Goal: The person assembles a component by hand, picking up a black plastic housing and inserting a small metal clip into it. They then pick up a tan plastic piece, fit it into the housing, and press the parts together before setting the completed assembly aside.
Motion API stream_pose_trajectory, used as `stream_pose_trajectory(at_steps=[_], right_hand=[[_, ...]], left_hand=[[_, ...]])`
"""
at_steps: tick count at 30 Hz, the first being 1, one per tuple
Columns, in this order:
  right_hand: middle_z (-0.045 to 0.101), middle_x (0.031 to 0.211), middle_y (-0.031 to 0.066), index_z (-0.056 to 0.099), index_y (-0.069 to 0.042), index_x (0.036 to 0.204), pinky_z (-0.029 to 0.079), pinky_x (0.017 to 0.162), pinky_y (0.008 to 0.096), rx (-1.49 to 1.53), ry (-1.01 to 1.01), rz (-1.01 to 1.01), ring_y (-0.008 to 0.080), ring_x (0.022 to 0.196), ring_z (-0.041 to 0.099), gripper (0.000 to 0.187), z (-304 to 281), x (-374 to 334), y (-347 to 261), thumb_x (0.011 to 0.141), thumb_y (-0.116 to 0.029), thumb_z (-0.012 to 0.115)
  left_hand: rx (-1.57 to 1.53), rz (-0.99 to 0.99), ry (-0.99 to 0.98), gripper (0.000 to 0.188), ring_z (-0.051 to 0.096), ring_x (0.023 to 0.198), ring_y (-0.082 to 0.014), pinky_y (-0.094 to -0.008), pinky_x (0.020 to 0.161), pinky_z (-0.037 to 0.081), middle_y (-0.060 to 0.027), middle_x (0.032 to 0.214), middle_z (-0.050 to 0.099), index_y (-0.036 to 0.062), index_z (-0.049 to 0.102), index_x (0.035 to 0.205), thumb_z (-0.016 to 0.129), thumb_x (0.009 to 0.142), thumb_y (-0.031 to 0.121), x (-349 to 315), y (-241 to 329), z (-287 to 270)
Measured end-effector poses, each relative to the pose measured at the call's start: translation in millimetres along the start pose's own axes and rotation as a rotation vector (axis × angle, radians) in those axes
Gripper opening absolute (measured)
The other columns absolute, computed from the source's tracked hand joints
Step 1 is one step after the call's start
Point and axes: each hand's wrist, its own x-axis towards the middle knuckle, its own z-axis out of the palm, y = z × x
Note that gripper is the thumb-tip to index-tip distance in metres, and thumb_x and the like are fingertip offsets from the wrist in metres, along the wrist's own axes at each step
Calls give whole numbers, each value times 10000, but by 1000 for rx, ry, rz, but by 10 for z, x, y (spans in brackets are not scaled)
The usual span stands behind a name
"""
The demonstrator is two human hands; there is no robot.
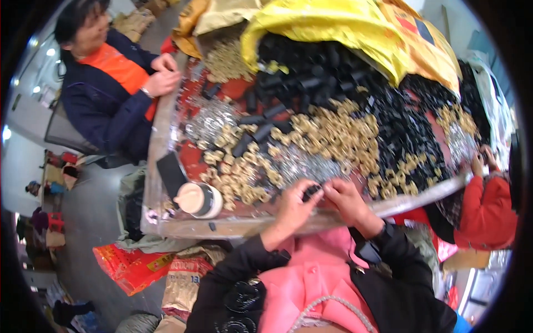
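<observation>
My left hand point(292, 212) is closed around a small black part point(312, 192) at the table's near edge. My right hand point(348, 204) is close beside it, fingertips pinched together; whatever they hold is too small to make out. Just beyond my hands lies a heap of small shiny silver metal pieces point(308, 165). Gold-coloured ring-shaped parts point(333, 130) are piled behind these, with more gold-coloured rings point(241, 177) to the left. Short black tubes point(313, 69) fill the far middle, and small black pieces point(402, 130) spread out at the right.
A white tub point(208, 201) with a dark label stands at the near left, beside a dark flat object point(171, 171). Yellow sacks point(338, 28) lie across the far side. One person point(111, 89) sits at the left; another person's red sleeve point(488, 211) shows at the right.
</observation>
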Motion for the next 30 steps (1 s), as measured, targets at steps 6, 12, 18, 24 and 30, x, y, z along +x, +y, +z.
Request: stream_pose_trajectory(at_steps=[6, 12, 18, 24, 30], right_hand=[[466, 630, -33, 517, -54, 787, 264, 438, 163, 259, -74, 34, 28, 495, 356, 130, 30, -38, 35, 855, -160, 485], [502, 699, -18, 530, -8, 824, 370, 522, 181, 126, -80, -47, 53, 601, 459, 117, -76, -95, 106, 847, -118, 499], [509, 696, 25, 556, -12, 817, 399, 561, 234, -637, 29, -415, 113, 612, 491, 59, -158, -132, 42, 800, -68, 551], [509, 800, 64, 581, -50, 786, 388, 625, 281, -973, 51, -623, 201, 726, 496, 85, -67, -199, -159, 704, -45, 604], [494, 909, 64, 580, -60, 766, 350, 727, 335, -1248, 14, -867, 256, 879, 455, 152, 9, -195, -218, 620, -53, 621]], left_hand=[[-112, -79, -22, 111, 455, 559, -38, -192, 510, 394, 19, 614, 511, 24, 549, 783, 574, 797, 131, -2, -99, 26], [-237, -183, -165, 131, 474, 556, -60, -196, 511, 387, -3, 643, 519, 25, 522, 853, 539, 820, 151, -19, -17, 37], [-1087, -543, -304, 267, 526, 669, -104, -223, 557, 421, -37, 852, 552, 27, 489, 1036, 489, 844, 212, -63, -83, -14], [-1078, -562, -334, 317, 535, 742, -106, -223, 634, 447, -39, 926, 548, 26, 445, 1139, 421, 888, 220, -123, -76, -35], [-1030, -594, -302, 331, 544, 757, -111, -235, 669, 461, -35, 926, 547, 17, 464, 1112, 423, 889, 258, -142, -74, -51]])
